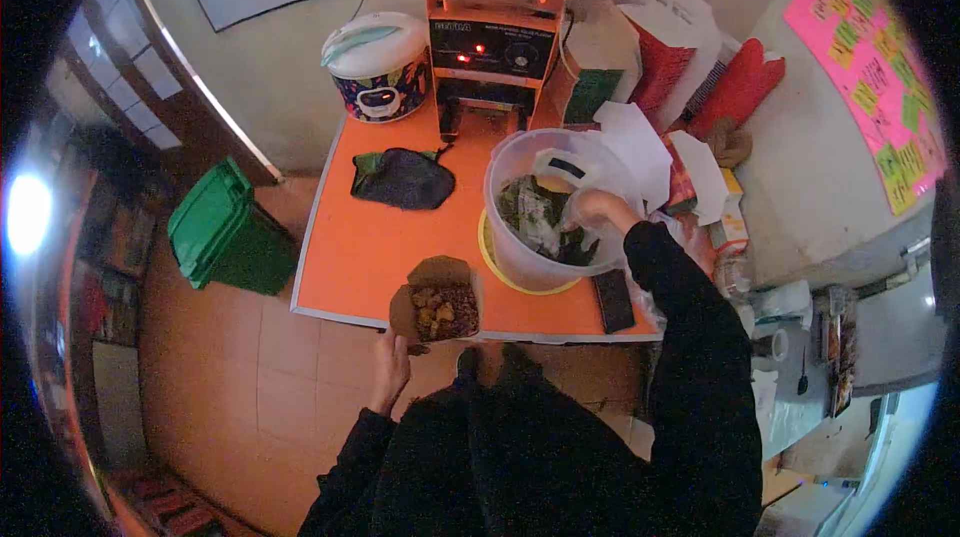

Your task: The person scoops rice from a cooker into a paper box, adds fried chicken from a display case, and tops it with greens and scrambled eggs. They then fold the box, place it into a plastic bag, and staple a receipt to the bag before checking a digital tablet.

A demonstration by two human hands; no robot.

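Note:
A brown paper food box [398, 315] with its flaps up stands at the table's front edge, holding dark reddish grains and yellowish-brown chunks. My left hand [390, 369] grips its lower front corner, the fingers partly under it. My right hand [600, 209] reaches over the rim into a tall translucent plastic bucket [520, 255]. Clear plastic appears to cover its fingers, so their hold is hidden. Inside the bucket lie dark green leaves [575, 245] and crumpled clear plastic [540, 222]. A yellow round rim [490, 245] shows beneath the bucket.
On the orange table [350, 257] lie a dark cloth pouch [405, 179] and a black phone [613, 301]. A rice cooker [378, 67] and an orange cup sealer [492, 47] stand behind. Stacked paper packaging [665, 67] crowds the right back. A green bin [232, 232] stands left.

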